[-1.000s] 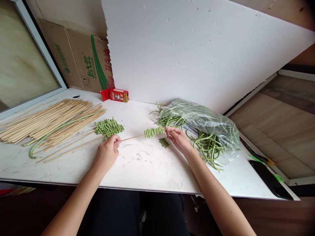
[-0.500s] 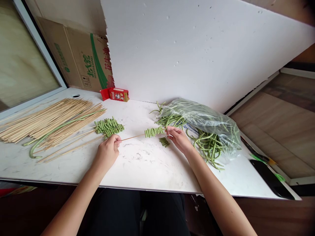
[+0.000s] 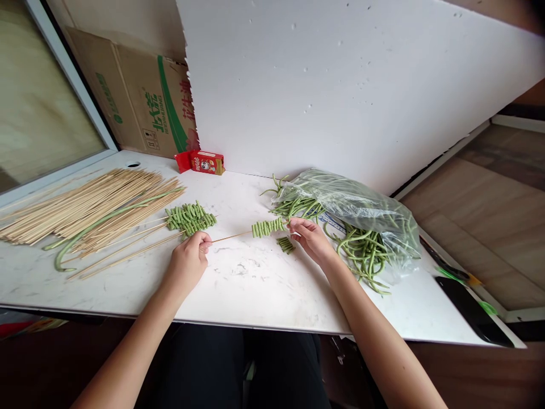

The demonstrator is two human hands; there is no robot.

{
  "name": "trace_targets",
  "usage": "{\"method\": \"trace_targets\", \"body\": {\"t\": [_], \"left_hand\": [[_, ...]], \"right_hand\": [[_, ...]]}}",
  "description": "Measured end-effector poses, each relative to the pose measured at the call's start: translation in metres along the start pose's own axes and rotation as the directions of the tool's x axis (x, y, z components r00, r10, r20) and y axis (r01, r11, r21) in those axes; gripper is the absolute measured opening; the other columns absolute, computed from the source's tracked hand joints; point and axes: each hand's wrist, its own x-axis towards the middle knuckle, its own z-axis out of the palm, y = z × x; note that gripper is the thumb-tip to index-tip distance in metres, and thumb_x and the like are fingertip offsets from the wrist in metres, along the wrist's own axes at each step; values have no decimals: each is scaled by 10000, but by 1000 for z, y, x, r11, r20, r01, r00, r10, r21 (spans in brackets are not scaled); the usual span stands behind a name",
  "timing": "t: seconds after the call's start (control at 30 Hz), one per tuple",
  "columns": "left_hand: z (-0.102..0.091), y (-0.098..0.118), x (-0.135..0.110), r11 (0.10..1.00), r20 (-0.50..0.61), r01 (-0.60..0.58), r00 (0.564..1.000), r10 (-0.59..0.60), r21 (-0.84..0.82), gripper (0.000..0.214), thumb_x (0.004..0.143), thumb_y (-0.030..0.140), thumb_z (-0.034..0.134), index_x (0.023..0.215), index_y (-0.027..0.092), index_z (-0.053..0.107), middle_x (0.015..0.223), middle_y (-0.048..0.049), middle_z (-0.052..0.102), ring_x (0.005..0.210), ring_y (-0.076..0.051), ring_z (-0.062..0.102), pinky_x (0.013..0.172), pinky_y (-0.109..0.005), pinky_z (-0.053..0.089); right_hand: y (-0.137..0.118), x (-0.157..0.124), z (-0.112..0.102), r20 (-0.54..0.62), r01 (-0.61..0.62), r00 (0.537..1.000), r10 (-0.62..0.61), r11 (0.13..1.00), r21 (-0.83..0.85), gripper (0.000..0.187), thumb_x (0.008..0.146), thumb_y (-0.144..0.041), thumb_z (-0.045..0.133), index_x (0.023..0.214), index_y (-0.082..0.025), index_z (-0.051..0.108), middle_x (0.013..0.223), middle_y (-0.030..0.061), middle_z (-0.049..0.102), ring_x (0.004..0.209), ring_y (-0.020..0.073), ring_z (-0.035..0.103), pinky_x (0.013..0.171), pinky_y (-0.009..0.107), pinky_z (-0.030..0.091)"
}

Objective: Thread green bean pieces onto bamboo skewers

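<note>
Skewer (image 3: 232, 236) of thin tan wood, strung with short green bean segments (image 3: 267, 228), between left hand (image 3: 190, 258) and right hand (image 3: 313, 241).
Left pinches the bare end; right is closed at the tip, its contents unclear.

Worktop (image 3: 255, 295): white, smooth, grey-veined, low sheen.
Sticks (image 3: 91, 203), by left edge: pale, bare wood or bamboo, matt.
Held stick (image 3: 232, 236), above mid-worktop: slim, likewise woody; bean pieces (image 3: 267, 228) on it, matt-skinned.
Bag (image 3: 366, 207), toward back edge, right: thin clear plastic, creased, glossy.
Slab (image 3: 472, 311), front right corner: black, smooth.
Small box (image 3: 208, 163), back edge: printed card, slight gloss.
Carton (image 3: 131, 96), beyond back left corner: brown cardboard, matt.
Panel (image 3: 298, 85), along back edge: white, pitted, ragged left side.
Trousers (image 3: 204, 363), below front edge: dark matt cloth.
</note>
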Motion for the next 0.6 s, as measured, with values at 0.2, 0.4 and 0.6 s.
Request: {"method": "trace_targets", "body": {"t": [0.2, 0.4, 0.6], "left_hand": [[-1, 0, 0, 1000, 6, 4, 1000, -4, 0, 135, 929, 162, 477, 924, 232, 592, 877, -49, 767, 777, -223, 739, 748, -320, 528], [0, -2, 0, 1000, 15, 12, 1000, -12, 4, 141, 925, 148, 491, 924, 232, 605, 873, -48, 766, 790, -229, 747, 757, -319, 529], [-1, -3, 0, 1000, 34, 13, 999, -13, 7, 142, 938, 159, 480, 925, 237, 597, 870, -44, 765, 795, -226, 745, 751, -315, 525]], "right_hand": [[3, 1, -2, -31, -9, 999, 8, 1000, -11, 329, 680, -471, 978, 819, -224, 812, 934, 26, 716, 786, 138, 565, 715, 279, 473], [7, 3, -4, -42, -24, 999, 23, 999, -25, 336, 693, -482, 963, 847, -221, 819, 907, 29, 739, 772, 145, 588, 704, 288, 481], [8, 3, -4, -56, -28, 998, 25, 998, -58, 396, 682, -539, 955, 855, -211, 815, 876, 51, 758, 769, 170, 617, 653, 299, 459]]}}
